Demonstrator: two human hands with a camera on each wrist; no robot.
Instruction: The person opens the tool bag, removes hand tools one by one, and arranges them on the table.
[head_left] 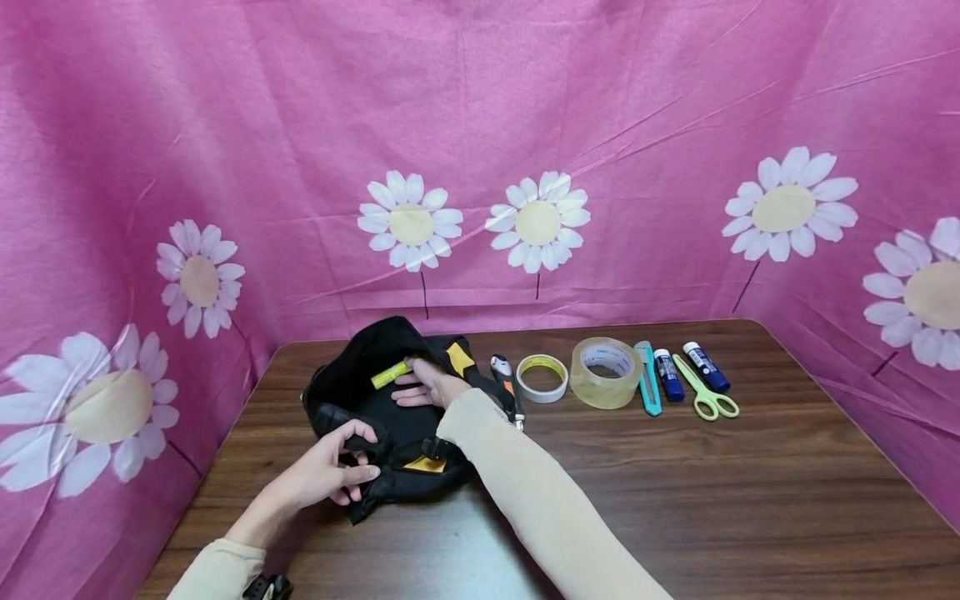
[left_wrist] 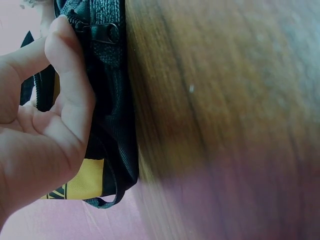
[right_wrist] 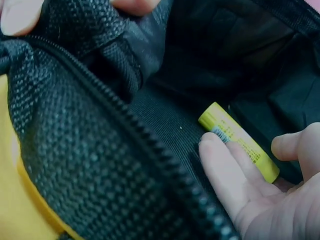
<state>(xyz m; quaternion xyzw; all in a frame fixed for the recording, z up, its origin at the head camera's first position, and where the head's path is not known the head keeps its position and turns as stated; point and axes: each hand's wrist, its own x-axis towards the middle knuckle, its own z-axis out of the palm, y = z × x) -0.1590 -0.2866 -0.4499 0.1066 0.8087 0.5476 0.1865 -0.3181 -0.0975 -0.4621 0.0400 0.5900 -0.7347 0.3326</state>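
A black bag with yellow patches (head_left: pixel 360 358) lies with its zipped mouth open on the left part of the table. My left hand (head_left: pixel 330 471) pinches the near left edge of that mouth between thumb and fingers. Inside the bag is my right hand (head_left: pixel 431 387), its fingers extended. A yellow tube with a printed label and barcode (right_wrist: pixel 240 142), shaped like a glue stick, lies on the bag's dark lining. In the right wrist view, my right fingers (right_wrist: pixel 227 170) lie alongside the tube and cover part of it, with the thumb apart from it.
Right of the bag, a screwdriver-like tool with an orange and black handle (head_left: pixel 504 371) is partly hidden. Beyond stand a white tape roll (head_left: pixel 542 396), clear packing tape (head_left: pixel 600 396), a turquoise cutter (head_left: pixel 648 379), blue glue sticks (head_left: pixel 669 375) and green scissors (head_left: pixel 705 396). Pink cloth (head_left: pixel 480 100) surrounds the table.
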